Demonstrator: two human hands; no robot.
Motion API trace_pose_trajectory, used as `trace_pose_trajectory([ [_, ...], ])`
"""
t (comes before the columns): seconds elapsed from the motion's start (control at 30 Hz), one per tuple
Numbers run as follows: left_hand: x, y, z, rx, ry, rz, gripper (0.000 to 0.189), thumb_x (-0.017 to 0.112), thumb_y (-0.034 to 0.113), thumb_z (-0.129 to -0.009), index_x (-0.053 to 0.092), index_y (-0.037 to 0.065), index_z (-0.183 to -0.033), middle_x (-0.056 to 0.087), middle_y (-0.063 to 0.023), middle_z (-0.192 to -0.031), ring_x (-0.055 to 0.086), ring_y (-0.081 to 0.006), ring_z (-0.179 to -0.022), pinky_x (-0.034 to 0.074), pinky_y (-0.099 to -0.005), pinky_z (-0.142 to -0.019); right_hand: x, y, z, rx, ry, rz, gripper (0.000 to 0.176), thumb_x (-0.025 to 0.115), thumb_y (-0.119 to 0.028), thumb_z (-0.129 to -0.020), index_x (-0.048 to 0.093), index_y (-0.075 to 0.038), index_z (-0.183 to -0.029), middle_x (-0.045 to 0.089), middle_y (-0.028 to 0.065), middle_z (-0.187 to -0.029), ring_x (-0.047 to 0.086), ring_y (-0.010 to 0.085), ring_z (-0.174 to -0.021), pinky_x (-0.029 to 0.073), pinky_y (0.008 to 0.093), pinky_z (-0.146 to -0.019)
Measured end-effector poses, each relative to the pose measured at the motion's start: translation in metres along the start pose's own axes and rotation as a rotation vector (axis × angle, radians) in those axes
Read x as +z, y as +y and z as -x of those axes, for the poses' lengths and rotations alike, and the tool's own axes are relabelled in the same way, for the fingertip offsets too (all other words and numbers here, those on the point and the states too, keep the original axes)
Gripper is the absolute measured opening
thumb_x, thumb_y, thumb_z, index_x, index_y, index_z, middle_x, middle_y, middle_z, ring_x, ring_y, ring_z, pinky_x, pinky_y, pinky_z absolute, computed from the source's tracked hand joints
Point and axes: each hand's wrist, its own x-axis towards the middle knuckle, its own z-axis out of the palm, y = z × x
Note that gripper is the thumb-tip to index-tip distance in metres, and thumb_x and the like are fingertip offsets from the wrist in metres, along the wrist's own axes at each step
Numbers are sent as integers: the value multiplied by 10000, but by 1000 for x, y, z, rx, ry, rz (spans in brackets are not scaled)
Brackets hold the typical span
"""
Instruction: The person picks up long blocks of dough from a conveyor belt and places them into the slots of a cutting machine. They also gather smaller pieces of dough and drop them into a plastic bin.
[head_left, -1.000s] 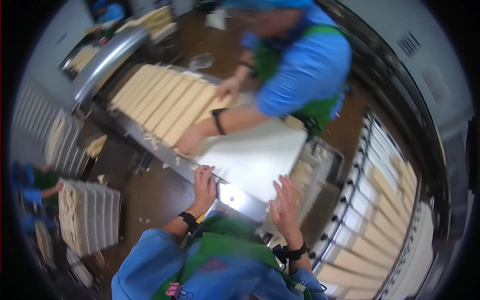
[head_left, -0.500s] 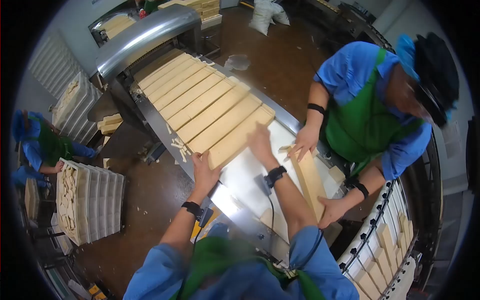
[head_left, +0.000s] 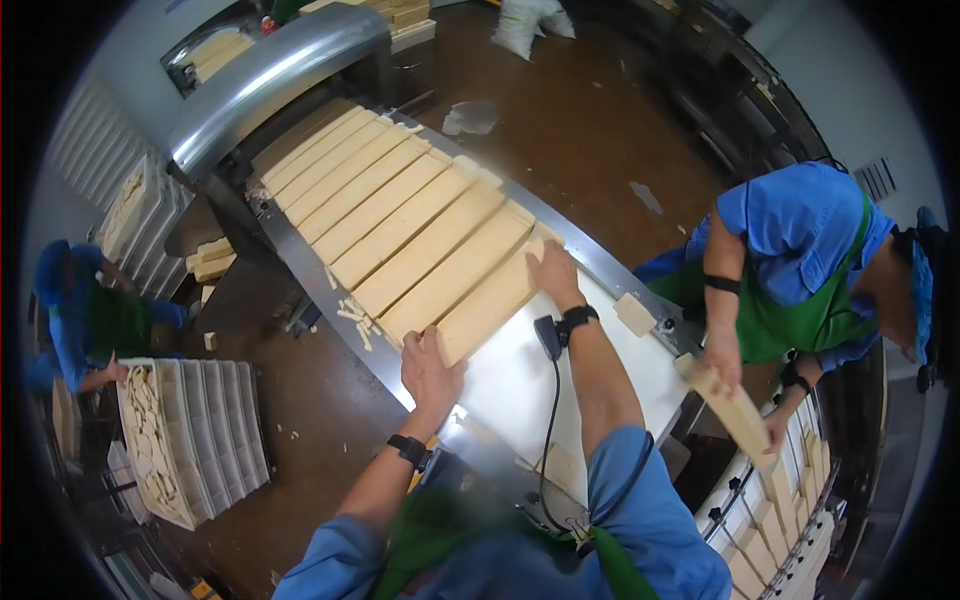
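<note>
- Left hand (head_left: pixel 430 365): at the left edge of the belt (head_left: pixel 525 380), grip closed over the near end of the front slab (head_left: pixel 490 300), with the fingers on top.
- Front slab: lies across the belt, touching the next slab in the row behind it and spanned end to end by both hands.
- Right hand (head_left: pixel 553 272): palm down on the slab's far end, by the belt's right edge. Whether its grip hooks over that end cannot be told.
- Change: half a second ago the right hand sat nearer the slab's middle, and it has slid outward since. By judgement, the slab is now held at both ends for a level lift.
- Room: bare white belt runs from the slab to the near end. Offcuts (head_left: pixel 352 312) lie on the left edge.
- Co-worker (head_left: pixel 800 250): has carried a second slab (head_left: pixel 738 415) off the belt's right edge toward the rack (head_left: pixel 775 530), leaving that side open.
- Crates (head_left: pixel 200 430): on the floor, well apart to the left.
- Row of slabs (head_left: pixel 380 200): packed side by side up to the hood (head_left: pixel 270 70) at the far end.
</note>
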Motion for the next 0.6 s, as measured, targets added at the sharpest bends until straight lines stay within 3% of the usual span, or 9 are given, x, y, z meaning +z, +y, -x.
trace_pose_trajectory([
  [0.07, 2, 0, 2, 79, -32, -8, 788, 893, 242, -733, 551, 45, -1415, 489, -219, -1328, 542, -412, -1221, 499, -499, -993, -10, 22, 33, -55, 140, -102, 458, 744, -369, -906, 689, 30, -1123, 727, 274, -1023, 691, 455, -1020, 549, 517, -933],
  [0.13, 0, 4, 8, 159, -66, -17, 770, 892, 239, -729, 565, 56, -1402, 500, -218, -1322, 551, -414, -1205, 505, -501, -981, -33, 45, 85, 51, 319, -33, 439, 766, -382, -891, 706, 22, -1055, 731, 260, -1002, 693, 449, -997, 548, 513, -919],
  [0.33, 5, 38, 36, 502, -564, -44, 949, 934, 297, -681, 502, 149, -1513, 509, -217, -1346, 615, -432, -1158, 547, -502, -991, -116, 90, 277, 594, 251, 161, 500, 717, -391, -973, 661, 84, -1120, 690, 319, -1055, 658, 485, -1035, 527, 537, -934],
  [0.4, 10, 46, 39, 437, -659, -134, 953, 868, 313, -738, 438, 260, -1586, 496, -216, -1437, 609, -434, -1211, 565, -527, -981, -95, 106, 319, 483, 458, 71, 548, 703, -381, -991, 634, 121, -1199, 663, 344, -1133, 625, 497, -1089, 493, 549, -991],
  [0.43, 15, 54, 44, 435, -687, -153, 955, 854, 320, -745, 429, 219, -1594, 500, -230, -1443, 591, -450, -1244, 548, -527, -1009, -81, 112, 333, 500, 500, 73, 580, 686, -385, -1003, 612, 130, -1258, 653, 338, -1170, 613, 493, -1097, 476, 548, -1005],
  [0.47, 44, 31, 48, 664, -526, -51, 943, 850, 295, -741, 438, 150, -1577, 532, -240, -1400, 578, -457, -1254, 519, -536, -1048, -69, 116, 344, 514, 463, 133, 577, 669, -408, -1011, 621, 115, -1252, 650, 335, -1196, 612, 480, -1113, 475, 544, -1014],
  [0.5, 48, 34, 54, 665, -538, -26, 876, 853, 243, -729, 479, 118, -1511, 552, -236, -1377, 553, -455, -1280, 500, -540, -1061, -32, 143, 356, 453, 400, 368, 597, 660, -434, -1010, 620, 107, -1260, 654, 330, -1223, 619, 468, -1128, 479, 533, -1037],
  [0.53, 49, 43, 59, 666, -552, -7, 809, 856, 191, -716, 521, 85, -1444, 572, -232, -1354, 528, -453, -1306, 481, -545, -1074, -73, 104, 351, 660, 403, 98, 598, 672, -442, -997, 625, 92, -1259, 660, 320, -1201, 622, 471, -1109, 475, 535, -1043],
  [0.6, 51, 54, 82, 674, -499, 3, 797, 871, 151, -671, 551, 88, -1399, 558, -220, -1351, 547, -464, -1271, 478, -542, -1066, -81, 99, 371, 722, 587, 75, 583, 700, -419, -971, 615, 85, -1251, 645, 315, -1137, 608, 479, -1079, 466, 543, -1027],
])
